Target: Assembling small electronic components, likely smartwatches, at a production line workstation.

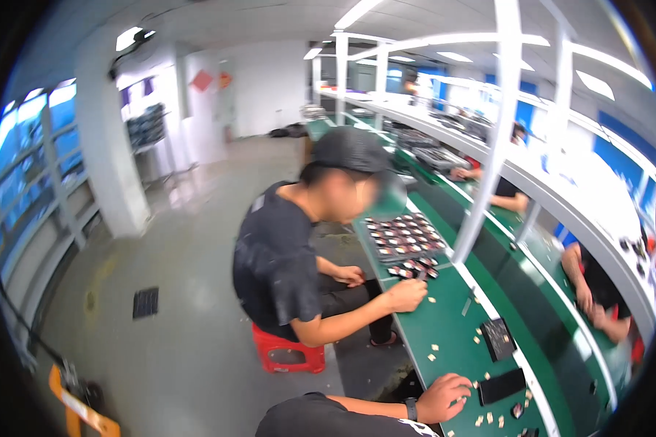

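Observation:
My left hand (445,398), a dark watch (412,408) on its wrist, rests on the green tabletop (452,328). Its fingers are loosely bent and a little apart, and I see nothing held in them. Close to the fingertips lies a flat black rectangular object (502,387). Small pale pieces (490,418) are scattered around it, with a small dark part (517,411) among them. Farther up the table is a black box (498,340) with small pale pieces beside it. My right hand is out of view.
A co-worker (299,255) in dark clothes sits on a red stool (290,357), one hand at a pile of small dark parts (414,268). A tray of similar parts (404,237) lies beyond. White posts (492,146) and a shelf stand along the dark green conveyor belt (510,291); other people work across it.

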Available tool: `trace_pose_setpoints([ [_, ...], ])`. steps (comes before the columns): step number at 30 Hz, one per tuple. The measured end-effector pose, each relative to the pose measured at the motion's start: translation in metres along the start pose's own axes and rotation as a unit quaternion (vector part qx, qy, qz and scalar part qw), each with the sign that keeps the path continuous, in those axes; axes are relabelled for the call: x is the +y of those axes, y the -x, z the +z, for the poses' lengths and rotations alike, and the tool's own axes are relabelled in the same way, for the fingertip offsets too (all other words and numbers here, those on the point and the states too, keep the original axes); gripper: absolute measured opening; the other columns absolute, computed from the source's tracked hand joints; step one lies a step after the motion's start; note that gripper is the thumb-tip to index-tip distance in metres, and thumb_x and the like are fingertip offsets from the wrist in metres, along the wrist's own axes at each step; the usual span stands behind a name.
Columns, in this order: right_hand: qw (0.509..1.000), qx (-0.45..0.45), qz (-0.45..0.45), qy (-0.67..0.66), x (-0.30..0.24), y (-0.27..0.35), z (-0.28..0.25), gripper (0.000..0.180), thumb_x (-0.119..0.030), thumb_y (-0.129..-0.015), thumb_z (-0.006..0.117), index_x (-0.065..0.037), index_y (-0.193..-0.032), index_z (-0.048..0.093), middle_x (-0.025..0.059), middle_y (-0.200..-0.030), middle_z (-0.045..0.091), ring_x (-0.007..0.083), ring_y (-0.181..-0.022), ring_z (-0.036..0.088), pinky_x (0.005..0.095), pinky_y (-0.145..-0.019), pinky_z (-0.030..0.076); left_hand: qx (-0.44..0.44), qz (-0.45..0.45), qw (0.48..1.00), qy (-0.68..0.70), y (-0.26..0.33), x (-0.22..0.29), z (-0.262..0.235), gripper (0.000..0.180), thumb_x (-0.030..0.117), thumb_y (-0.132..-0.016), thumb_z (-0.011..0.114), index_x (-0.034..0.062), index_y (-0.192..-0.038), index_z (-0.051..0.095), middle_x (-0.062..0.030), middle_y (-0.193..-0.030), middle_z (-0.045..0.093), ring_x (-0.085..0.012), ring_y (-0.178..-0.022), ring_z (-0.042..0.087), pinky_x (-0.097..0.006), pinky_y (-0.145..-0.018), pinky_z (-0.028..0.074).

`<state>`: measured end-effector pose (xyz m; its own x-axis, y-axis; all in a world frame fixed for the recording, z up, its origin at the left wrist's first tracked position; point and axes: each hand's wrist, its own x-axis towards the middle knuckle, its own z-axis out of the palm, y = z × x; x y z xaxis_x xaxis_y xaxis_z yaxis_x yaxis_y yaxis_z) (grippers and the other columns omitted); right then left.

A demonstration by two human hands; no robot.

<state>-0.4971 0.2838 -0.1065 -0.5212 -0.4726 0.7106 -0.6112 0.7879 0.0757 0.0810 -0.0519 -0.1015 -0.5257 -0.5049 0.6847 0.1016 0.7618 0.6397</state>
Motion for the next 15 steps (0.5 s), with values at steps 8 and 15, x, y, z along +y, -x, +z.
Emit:
trace_pose_setpoints([
  [8,0.798,-0.114,0.58,0.12,-0.056,0.196,-0.288,0.054,-0.045,-0.1,0.052,-0.01,-0.141,0.057,0.0206,-0.138,0.059,0.0411,-0.123,0.059,0.0478,-0.099,0.05,-0.152,0.147,0.956,-0.204,-0.025,0.019,0.02,0.024,0.011,-0.075,0.068,0.0053,-0.098,0.071,-0.0145,-0.118,0.065,-0.0356,-0.11,0.059,-0.048,-0.096,0.045],
  [15,0.814,-0.08,0.534,0.211,-0.029,0.237,-0.266,0.032,-0.03,-0.093,0.062,-0.007,-0.115,0.066,0.0219,-0.123,0.063,0.0422,-0.09,0.07,0.0512,-0.078,0.058,-0.156,0.243,0.935,-0.206,-0.037,0.013,0.05,0.02,0.021,-0.084,0.065,0.0092,-0.098,0.074,-0.0137,-0.105,0.071,-0.0378,-0.09,0.065,-0.05,-0.082,0.049],
])
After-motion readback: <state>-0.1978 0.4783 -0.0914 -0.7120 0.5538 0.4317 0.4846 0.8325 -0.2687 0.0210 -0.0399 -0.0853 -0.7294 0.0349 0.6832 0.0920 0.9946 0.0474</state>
